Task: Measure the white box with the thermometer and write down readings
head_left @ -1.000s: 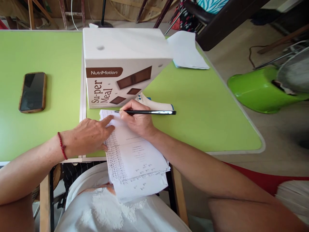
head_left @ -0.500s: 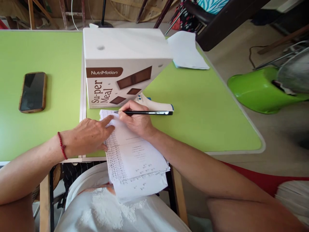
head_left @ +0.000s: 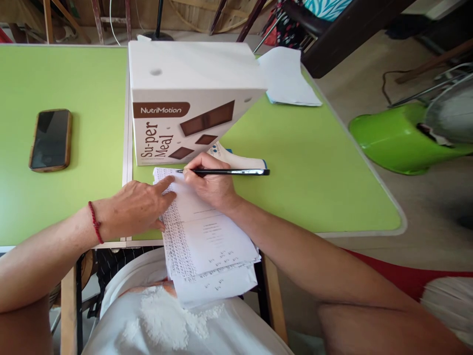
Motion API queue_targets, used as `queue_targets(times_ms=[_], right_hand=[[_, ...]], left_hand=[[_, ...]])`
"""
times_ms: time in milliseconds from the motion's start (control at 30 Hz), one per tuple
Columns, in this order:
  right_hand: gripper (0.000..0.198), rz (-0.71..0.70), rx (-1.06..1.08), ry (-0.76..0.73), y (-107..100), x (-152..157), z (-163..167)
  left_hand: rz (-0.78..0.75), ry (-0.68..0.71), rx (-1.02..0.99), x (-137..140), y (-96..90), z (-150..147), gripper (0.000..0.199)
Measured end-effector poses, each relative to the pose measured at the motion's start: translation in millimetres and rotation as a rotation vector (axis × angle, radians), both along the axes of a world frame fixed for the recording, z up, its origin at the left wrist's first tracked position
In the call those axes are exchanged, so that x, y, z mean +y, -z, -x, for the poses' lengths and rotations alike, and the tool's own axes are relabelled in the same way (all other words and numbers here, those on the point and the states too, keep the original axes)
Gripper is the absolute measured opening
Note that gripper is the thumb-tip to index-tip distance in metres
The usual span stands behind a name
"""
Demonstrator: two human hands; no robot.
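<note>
Head view, and from my distant seat I've got the green table (head_left: 314,190) filling the shot, white box (head_left: 195,98) upright on it, paper stack (head_left: 203,241) just in front, overhanging the near edge. Left hand (head_left: 142,206), loosely spread, fingertips on the sheets; right hand (head_left: 216,188) pinching the black pen (head_left: 236,172), tip near the stack's far edge!

The box (head_left: 197,66) stands behind papers (head_left: 207,236), right of phone (head_left: 50,139).

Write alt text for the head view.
Right hand holds a black pen to the far end of a paper stack; left hand rests on its left edge. A white box and a phone sit on the green table.
</note>
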State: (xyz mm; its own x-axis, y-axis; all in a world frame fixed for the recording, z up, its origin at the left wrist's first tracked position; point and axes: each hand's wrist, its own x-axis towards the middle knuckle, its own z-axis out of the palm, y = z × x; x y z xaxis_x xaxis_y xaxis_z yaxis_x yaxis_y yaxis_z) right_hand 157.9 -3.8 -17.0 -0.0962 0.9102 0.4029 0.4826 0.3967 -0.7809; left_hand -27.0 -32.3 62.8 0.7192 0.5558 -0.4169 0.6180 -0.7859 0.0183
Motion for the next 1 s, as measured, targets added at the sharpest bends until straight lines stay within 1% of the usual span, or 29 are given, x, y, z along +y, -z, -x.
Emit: queue_targets(times_ms=[167, 267, 400, 500, 567, 600, 667, 700, 733, 767, 833, 900, 933, 1000], right_hand=[[0.011, 0.030, -0.008, -0.002, -1, -1, 0], [0.011, 0.016, 0.003, -0.022, 0, -1, 0], [0.012, -0.054, 0.005, -0.038, 3, 1, 0], [0.013, -0.167, -0.005, -0.018, 0, -1, -3], [0.011, -0.268, -0.070, -0.008, -10, -6, -9], [0.009, -0.322, -0.137, -0.007, -16, -9, -13], [0.009, -0.407, -0.327, -0.006, -30, -17, -23], [0.011, -0.423, -0.433, 0.002, -37, -22, -28], [0.013, -0.417, -0.541, 0.011, -43, -27, -34], [0.015, -0.382, -0.648, 0.013, -47, -32, -39], [0.018, -0.269, -0.825, 0.000, -50, -40, -49], [0.021, -0.159, -0.943, -0.018, -47, -45, -56], [0.022, -0.122, -0.980, -0.017, -43, -47, -58], [0.022, -0.084, -1.027, 0.003, -35, -50, -61]], left_hand=[[-0.018, 0.014, 0.016, 0, 0.6, 0, 0.052], [-0.024, 0.016, 0.010, 0, 1.9, 0, 0.052], [-0.033, 0.022, 0.029, 1, 3.8, -2, 0.055], [-0.037, 0.016, -0.011, 2, 5.2, -1, 0.054], [-0.029, 0.018, -0.057, 3, 6.4, 0, 0.052], [-0.023, 0.023, -0.079, 3, 7.1, 1, 0.051], [-0.014, 0.039, -0.117, 4, 9.1, 3, 0.052], [-0.013, 0.049, -0.137, 5, 10.3, 5, 0.052], [-0.014, 0.062, -0.158, 6, 11.6, 6, 0.052], [-0.016, 0.076, -0.179, 6, 12.9, 7, 0.052], [-0.023, 0.094, -0.213, 7, 14.6, 9, 0.051], [-0.018, 0.095, -0.230, 9, 13.1, 10, 0.047], [-0.006, 0.081, -0.241, 10, 10.5, 11, 0.042], [0.022, 0.004, -0.254, 12, 1.2, 13, 0.025]])
